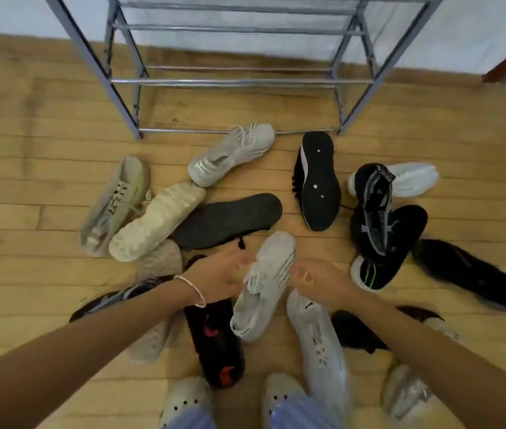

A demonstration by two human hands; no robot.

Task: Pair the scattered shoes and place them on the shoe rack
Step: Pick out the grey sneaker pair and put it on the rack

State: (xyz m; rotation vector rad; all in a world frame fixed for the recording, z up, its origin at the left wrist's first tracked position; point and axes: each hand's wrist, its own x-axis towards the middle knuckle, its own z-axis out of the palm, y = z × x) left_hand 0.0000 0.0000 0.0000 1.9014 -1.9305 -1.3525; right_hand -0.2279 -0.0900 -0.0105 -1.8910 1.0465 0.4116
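A white knit shoe with black lettering on its side is lifted in the middle of the pile, toe pointing away, and my left hand grips its left side. My right hand has its fingers curled round the end of a second, similar white shoe, which hangs down blurred toward my feet. The metal shoe rack stands against the wall ahead, and its visible lower bars carry nothing.
Scattered on the wooden floor: a grey-white sneaker, a beige one with green, a cream upturned sole, a dark sole, and several black shoes on the right. A black-red shoe lies by my clogs.
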